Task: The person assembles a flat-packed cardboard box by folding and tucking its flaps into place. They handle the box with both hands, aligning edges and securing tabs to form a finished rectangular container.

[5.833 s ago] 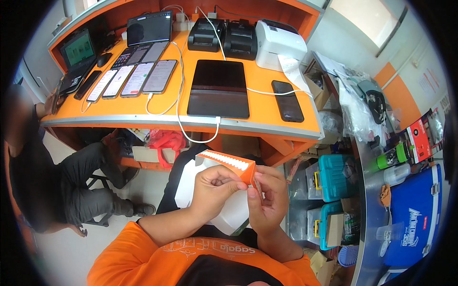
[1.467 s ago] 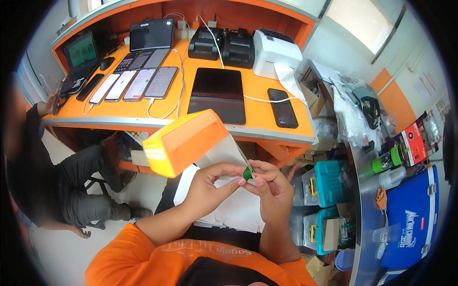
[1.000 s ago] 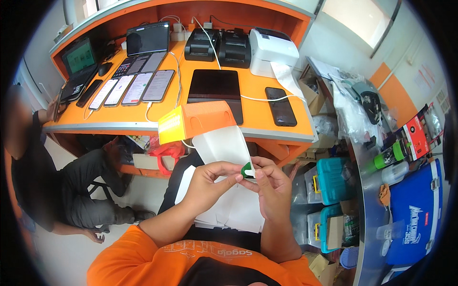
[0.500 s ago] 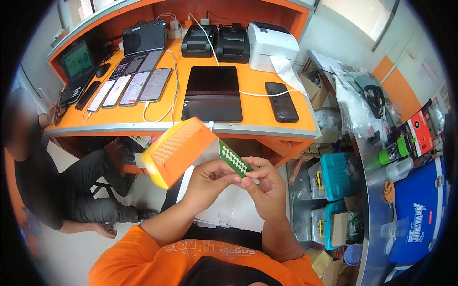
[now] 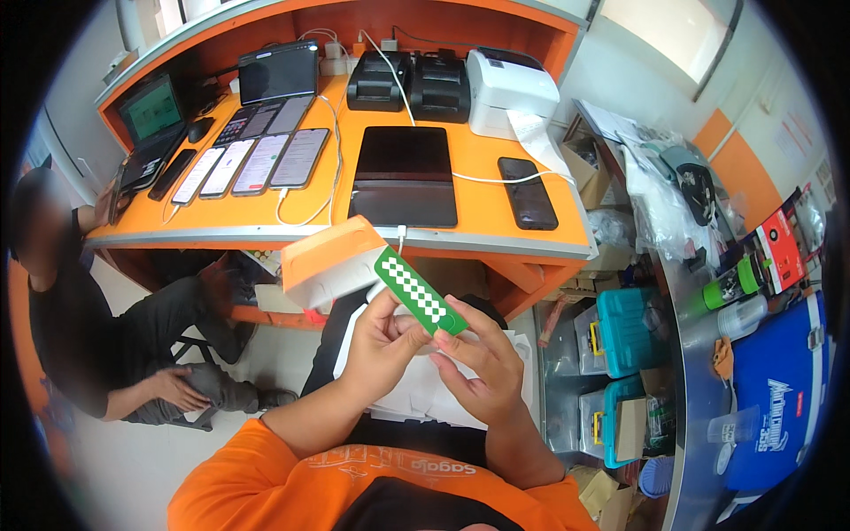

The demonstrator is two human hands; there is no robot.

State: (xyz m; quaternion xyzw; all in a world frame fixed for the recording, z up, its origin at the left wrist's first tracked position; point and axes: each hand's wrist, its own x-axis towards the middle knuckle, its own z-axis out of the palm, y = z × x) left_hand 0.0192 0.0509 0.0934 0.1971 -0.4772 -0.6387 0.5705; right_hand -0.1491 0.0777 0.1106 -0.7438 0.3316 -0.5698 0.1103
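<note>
Orange and white, a small folded carton with a green checkered flap is held up in front of the chest, below the edge of the orange desk; it is grasped by the left hand from beneath; the flap's lower end is pinched by the right hand; white papers lie on the lap.

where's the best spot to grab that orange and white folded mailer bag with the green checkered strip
Probably the orange and white folded mailer bag is best pinched at its free orange end, coming from the person's left. That end juts clear of both hands, while the left hand and right hand already crowd the green checkered strip end.
</note>
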